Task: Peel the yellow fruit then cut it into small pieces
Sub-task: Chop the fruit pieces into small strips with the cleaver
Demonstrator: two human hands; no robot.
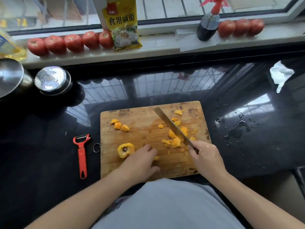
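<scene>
**Chopping on the wooden board**

The right hand (205, 156) grips the handle of a knife (171, 126), its blade slanting away over a heap of yellow fruit pieces (175, 138) just beyond the knuckles. The left hand (142, 160) lies low on the cutting board (140, 172), fingers blurred, so I cannot tell whether it holds anything. Just beside its fingertips sits the cut yellow fruit (125, 149), core showing. Three more chunks (120, 125) lie farther off. A red peeler (81, 154) rests on the black counter (41, 154), outside the left hand
</scene>
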